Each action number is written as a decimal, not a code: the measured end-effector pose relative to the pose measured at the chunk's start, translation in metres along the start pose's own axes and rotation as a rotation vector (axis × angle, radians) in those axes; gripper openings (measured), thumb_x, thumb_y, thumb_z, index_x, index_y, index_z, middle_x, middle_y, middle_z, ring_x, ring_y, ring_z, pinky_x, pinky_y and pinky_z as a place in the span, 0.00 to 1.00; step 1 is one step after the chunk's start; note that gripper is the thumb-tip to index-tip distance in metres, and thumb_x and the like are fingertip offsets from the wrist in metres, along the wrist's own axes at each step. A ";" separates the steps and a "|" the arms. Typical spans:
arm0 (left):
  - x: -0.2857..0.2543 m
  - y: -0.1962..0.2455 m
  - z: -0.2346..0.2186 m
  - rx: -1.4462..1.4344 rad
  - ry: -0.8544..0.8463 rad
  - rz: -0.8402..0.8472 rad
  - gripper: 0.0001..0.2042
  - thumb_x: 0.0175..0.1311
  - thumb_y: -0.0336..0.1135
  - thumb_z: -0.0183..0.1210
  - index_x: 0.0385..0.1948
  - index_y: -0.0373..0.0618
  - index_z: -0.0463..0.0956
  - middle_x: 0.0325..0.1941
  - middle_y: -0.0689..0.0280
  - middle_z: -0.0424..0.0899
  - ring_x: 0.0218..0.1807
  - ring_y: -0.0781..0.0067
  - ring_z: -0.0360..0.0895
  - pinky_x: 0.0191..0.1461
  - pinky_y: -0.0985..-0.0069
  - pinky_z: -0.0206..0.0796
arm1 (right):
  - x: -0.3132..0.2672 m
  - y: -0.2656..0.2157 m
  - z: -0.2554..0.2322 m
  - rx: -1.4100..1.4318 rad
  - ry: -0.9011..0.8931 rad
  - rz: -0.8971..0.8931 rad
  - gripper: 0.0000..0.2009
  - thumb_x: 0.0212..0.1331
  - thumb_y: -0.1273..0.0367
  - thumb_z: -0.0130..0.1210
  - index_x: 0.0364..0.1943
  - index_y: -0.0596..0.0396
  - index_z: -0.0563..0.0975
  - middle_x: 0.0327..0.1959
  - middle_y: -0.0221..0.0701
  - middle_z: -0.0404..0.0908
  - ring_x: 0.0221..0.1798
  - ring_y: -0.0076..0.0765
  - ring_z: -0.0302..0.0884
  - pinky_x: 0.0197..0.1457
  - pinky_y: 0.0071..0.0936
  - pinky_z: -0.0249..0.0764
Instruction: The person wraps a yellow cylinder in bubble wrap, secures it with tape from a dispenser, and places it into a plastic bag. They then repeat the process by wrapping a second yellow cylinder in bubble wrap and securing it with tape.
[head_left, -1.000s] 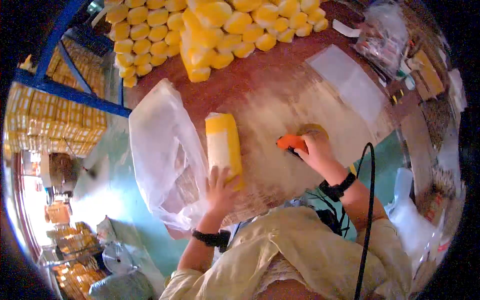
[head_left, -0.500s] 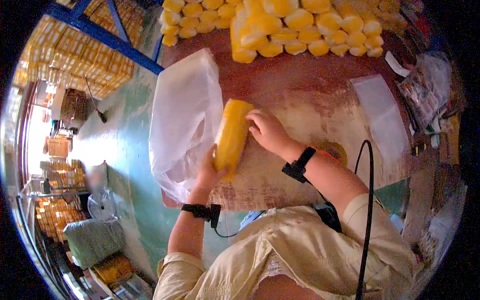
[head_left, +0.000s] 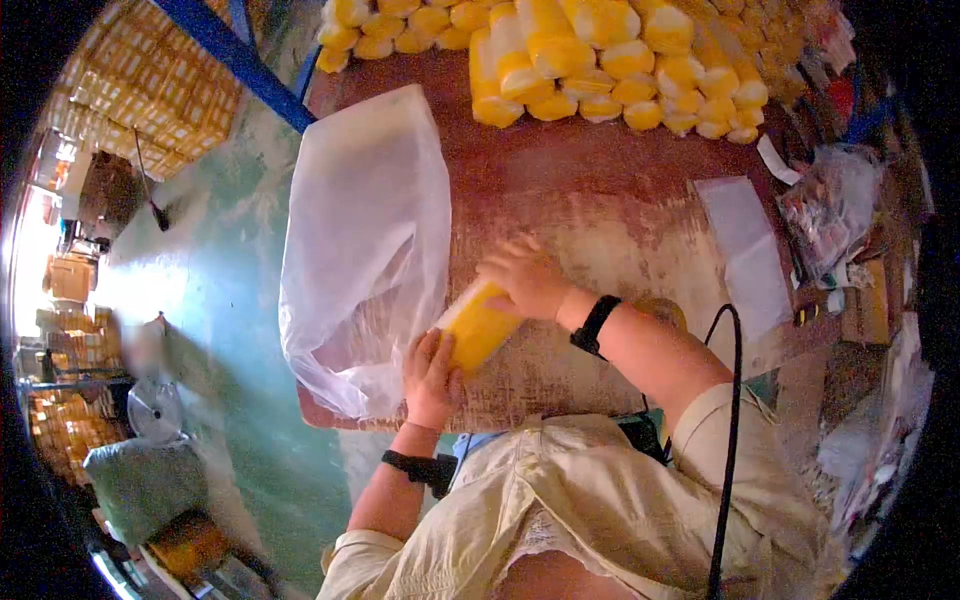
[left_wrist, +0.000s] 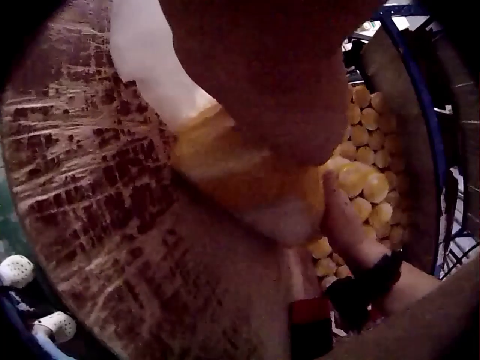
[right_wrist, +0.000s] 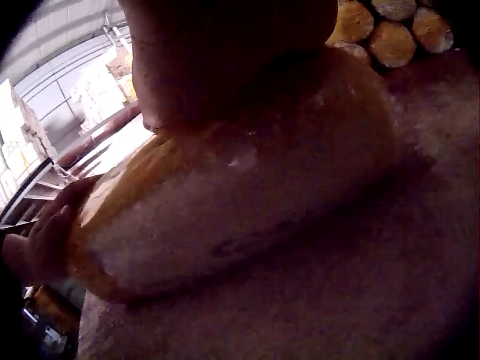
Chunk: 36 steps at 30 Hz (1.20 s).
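A yellow-and-white wrapped cylindrical package lies at a slant close over the front of the worn table. My left hand grips its lower left end. At the upper right end my right hand holds it, with the thumb on the yellow side and the fingers over the far side. The left wrist view shows the package partly covered by my left hand, with my right hand against its far end. In the right wrist view its pale side faces the camera.
Left of the package a large translucent plastic bag lies spread out. Stacked yellow packages line the table's back. A flat plastic sheet and a clear bag are at the right. A black cable loops up beside my right arm.
My right hand has let go of an orange tool at the right and come over to the package. The package has turned from upright in view to a slant, nearer the front edge.
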<state>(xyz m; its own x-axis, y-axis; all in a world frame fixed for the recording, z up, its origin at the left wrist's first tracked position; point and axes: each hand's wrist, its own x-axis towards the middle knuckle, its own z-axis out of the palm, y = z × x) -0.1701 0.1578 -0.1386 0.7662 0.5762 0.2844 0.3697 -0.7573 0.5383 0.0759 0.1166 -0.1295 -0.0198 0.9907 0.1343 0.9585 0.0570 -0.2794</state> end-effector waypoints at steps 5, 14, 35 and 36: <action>-0.003 -0.028 0.009 -0.177 0.093 0.002 0.18 0.54 0.36 0.50 0.47 0.42 0.70 0.51 0.47 0.68 0.54 0.45 0.63 0.59 0.58 0.54 | 0.013 0.041 0.021 0.544 -0.016 0.319 0.16 0.55 0.60 0.49 0.44 0.51 0.75 0.46 0.32 0.75 0.51 0.38 0.70 0.55 0.32 0.65; -0.007 -0.030 0.042 -0.983 0.387 -0.628 0.21 0.57 0.41 0.48 0.50 0.38 0.62 0.55 0.56 0.62 0.59 0.60 0.57 0.63 0.67 0.46 | 0.005 0.064 0.037 1.590 -0.034 0.687 0.16 0.61 0.61 0.42 0.49 0.51 0.72 0.45 0.28 0.75 0.47 0.30 0.71 0.54 0.25 0.65; 0.025 -0.059 0.026 -1.252 0.155 -0.844 0.09 0.64 0.36 0.43 0.39 0.45 0.69 0.37 0.66 0.72 0.40 0.75 0.68 0.45 0.78 0.61 | -0.070 0.009 0.016 0.349 0.224 0.351 0.31 0.51 0.60 0.57 0.58 0.52 0.60 0.59 0.41 0.61 0.61 0.46 0.59 0.62 0.34 0.58; 0.026 -0.053 0.021 -1.215 0.147 -0.829 0.09 0.64 0.35 0.42 0.39 0.44 0.69 0.37 0.66 0.72 0.40 0.75 0.68 0.46 0.78 0.61 | -0.071 0.012 0.015 0.337 0.194 0.291 0.32 0.49 0.60 0.59 0.58 0.52 0.60 0.60 0.42 0.59 0.62 0.48 0.58 0.62 0.35 0.57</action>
<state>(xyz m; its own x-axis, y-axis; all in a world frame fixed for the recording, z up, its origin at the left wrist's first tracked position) -0.1588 0.2068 -0.1764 0.4745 0.7874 -0.3935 -0.0478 0.4694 0.8817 0.0845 0.0484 -0.1568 0.3194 0.9321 0.1707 0.7703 -0.1505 -0.6197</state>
